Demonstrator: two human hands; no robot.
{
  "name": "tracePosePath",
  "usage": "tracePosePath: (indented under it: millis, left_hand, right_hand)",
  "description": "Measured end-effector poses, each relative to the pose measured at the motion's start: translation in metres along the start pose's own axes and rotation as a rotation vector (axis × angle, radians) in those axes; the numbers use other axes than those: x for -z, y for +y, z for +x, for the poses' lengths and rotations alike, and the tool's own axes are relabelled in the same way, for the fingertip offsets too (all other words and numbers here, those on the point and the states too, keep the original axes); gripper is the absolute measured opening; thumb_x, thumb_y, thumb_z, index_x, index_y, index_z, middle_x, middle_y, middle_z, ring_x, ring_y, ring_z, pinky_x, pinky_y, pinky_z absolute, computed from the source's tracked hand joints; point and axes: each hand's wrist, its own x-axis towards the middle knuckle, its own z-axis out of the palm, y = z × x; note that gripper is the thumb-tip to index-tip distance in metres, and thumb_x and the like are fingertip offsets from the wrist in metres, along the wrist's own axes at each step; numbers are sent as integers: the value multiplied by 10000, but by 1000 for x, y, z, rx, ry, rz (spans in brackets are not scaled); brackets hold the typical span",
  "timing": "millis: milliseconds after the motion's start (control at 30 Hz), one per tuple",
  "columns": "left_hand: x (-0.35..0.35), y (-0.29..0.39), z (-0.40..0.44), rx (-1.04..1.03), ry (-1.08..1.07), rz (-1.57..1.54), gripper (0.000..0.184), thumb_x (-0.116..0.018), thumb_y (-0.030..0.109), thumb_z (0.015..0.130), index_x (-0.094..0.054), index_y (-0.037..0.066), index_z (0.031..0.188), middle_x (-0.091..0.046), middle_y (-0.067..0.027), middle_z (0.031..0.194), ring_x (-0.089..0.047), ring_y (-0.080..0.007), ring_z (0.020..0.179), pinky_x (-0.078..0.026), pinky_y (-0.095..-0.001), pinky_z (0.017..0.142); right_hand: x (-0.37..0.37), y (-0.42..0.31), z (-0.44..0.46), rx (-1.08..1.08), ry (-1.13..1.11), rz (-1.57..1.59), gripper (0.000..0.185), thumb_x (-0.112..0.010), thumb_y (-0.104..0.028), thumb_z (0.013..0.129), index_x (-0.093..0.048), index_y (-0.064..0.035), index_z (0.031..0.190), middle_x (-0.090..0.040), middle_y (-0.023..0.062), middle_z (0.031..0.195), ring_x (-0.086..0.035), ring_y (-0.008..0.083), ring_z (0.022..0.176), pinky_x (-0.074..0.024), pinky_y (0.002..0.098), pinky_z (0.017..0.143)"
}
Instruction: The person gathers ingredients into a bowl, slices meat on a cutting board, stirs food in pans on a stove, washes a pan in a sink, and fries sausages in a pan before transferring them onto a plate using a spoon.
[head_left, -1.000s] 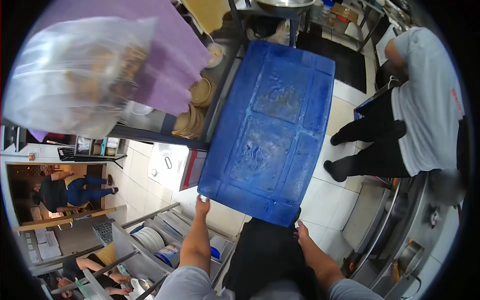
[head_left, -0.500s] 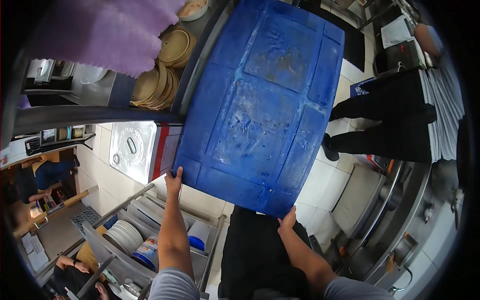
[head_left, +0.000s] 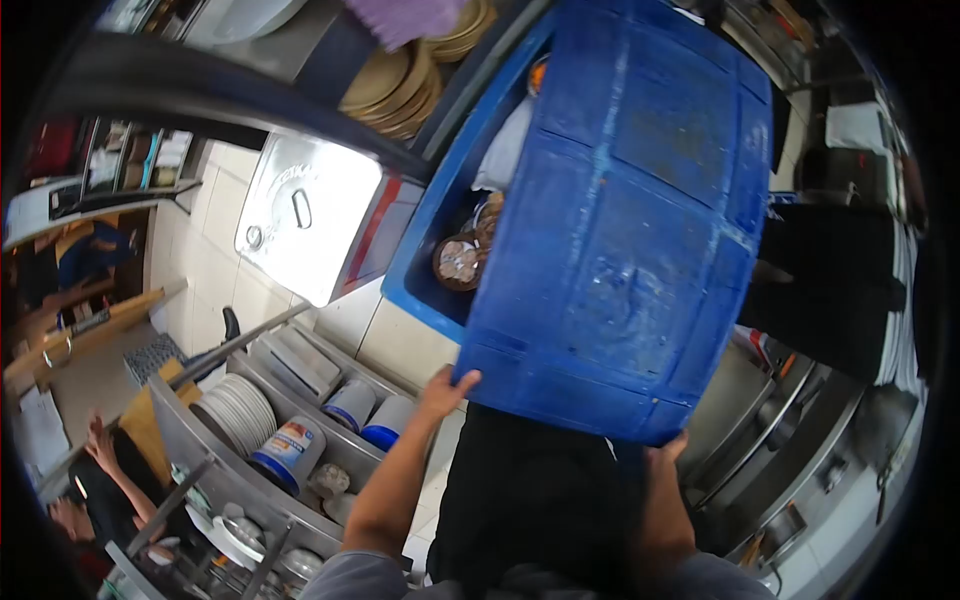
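The left grip (head_left: 447, 394) and right grip (head_left: 666, 451) clasp the blue lid (head_left: 640, 230) at its near corners; the blue bin (head_left: 407, 285) lies uncovered along its left side.

Bin (head_left: 420, 313) partly hidden by lid (head_left: 640, 220), cloth (head_left: 405, 15) cropped

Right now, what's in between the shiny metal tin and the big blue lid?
In the head view, the blue bin's uncovered side lies between the metal tin and the blue lid; inside show something white and a round brown container.
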Motion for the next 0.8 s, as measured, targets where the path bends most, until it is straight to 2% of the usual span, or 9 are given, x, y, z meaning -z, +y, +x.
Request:
tracePosePath:
  millis: [133,200,233,300,333,400,567,667,800]
  left_hand:
    - [-40,14,-20,37,-15,8,720,-657,640,812,-635,-39,1051,-667,-254,1030,-641,-386,1010,-484,-437,887]
    - [-51,18,-26,-8,-6,-23,692,-653,632,818,-614,-37,989,-653,-256,978,-636,-401,956,-486,-456,859]
    - [-58,16,-29,6,-4,-32,692,-653,632,818,-614,-37,989,-653,-256,978,-636,-401,956,-486,-456,859]
    - [-71,12,-33,0,3,56,697,-645,625,826,-594,-48,1003,-638,-257,997,-622,-413,970,-487,-467,851]
    - [-77,11,-34,-25,3,70,727,-619,647,830,-581,-57,1008,-625,-259,1020,-609,-424,988,-489,-471,853]
    - [-84,15,-38,-17,1,82,741,-607,661,829,-582,-58,1008,-625,-259,1019,-609,-425,987,-488,-475,856]
    - [-99,20,-39,-18,-39,152,736,-579,672,838,-598,-46,996,-638,-254,1010,-618,-429,991,-500,-484,847]
    - [-95,31,-37,-34,-76,164,745,-586,676,829,-583,-44,1021,-646,-255,990,-636,-420,967,-519,-483,815]
    - [-105,23,-28,-96,-82,12,701,-643,641,811,-548,-25,1009,-649,-253,960,-639,-425,939,-515,-486,795]
  right_hand:
    - [21,-36,37,97,101,-167,730,-395,-598,926,-375,-116,1474,-355,84,1534,-329,328,1407,-234,560,1156]
    - [16,-42,31,153,16,-178,821,-407,-681,913,-304,-129,1512,-290,81,1568,-296,319,1425,-235,549,1164]
    - [15,-39,30,149,17,-194,821,-407,-681,913,-304,-129,1512,-290,81,1568,-296,319,1425,-235,549,1164]
    - [13,-29,24,130,-181,-189,957,-440,-772,847,-239,-139,1535,-263,78,1580,-273,324,1434,-222,557,1170]
    - [12,-22,23,131,-179,-202,957,-440,-772,847,-239,-139,1535,-263,78,1580,-273,324,1434,-222,557,1170]
    - [6,-3,22,9,-193,-141,1019,-431,-819,809,-205,-150,1543,-245,90,1584,-267,336,1433,-221,573,1169]
    - [-42,40,-14,-18,-86,-153,1044,-389,-862,782,-216,-167,1541,-218,109,1591,-258,367,1430,-220,602,1157]
    - [-29,34,6,-72,-15,-166,996,-333,-849,817,-252,-162,1534,-250,101,1583,-270,365,1426,-242,600,1145]
    - [-41,38,4,43,39,-230,935,-288,-820,854,-299,-164,1519,-293,82,1571,-295,341,1423,-226,561,1166]
